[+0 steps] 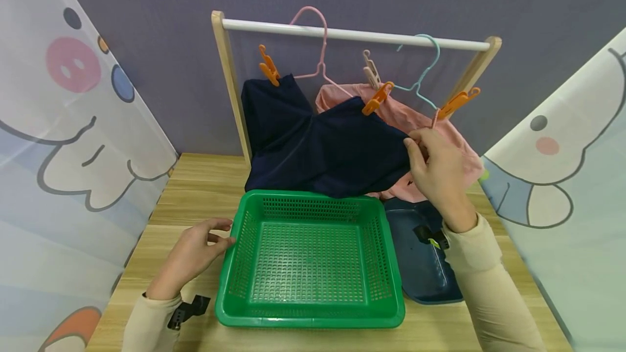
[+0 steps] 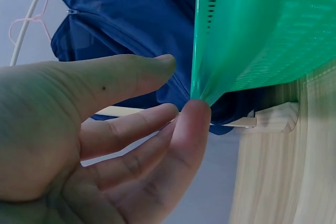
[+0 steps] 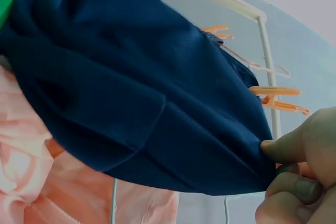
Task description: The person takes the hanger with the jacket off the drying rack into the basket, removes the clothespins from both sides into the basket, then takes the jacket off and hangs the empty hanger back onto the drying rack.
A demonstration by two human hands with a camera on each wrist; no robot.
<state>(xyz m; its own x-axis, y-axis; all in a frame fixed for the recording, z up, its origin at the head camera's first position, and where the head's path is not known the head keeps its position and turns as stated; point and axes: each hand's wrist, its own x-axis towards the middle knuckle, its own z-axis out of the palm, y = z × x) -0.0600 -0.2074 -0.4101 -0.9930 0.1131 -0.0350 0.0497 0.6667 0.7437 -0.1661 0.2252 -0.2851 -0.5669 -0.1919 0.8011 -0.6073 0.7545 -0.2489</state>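
A navy garment (image 1: 337,145) with a zip hangs from a pink hanger (image 1: 321,42), held by orange clothespins (image 1: 269,67). My right hand (image 1: 437,164) pinches its right edge between thumb and fingers and draws the cloth out sideways; the right wrist view shows the thumb (image 3: 283,149) on the cloth. At the left rim of a green basket (image 1: 313,322) is my left hand (image 1: 195,246), its fingers loosely bent and apart from the thumb. One fingertip (image 2: 195,109) is right at the basket's rim in the left wrist view.
Behind the navy garment, a pink garment (image 1: 459,151) hangs on a blue hanger (image 1: 425,69) with clothespins. Both hangers hook over the white rail (image 1: 362,36) of a wooden-legged rack. A dark blue basin (image 1: 420,254) stands right of the basket, partly behind my right arm.
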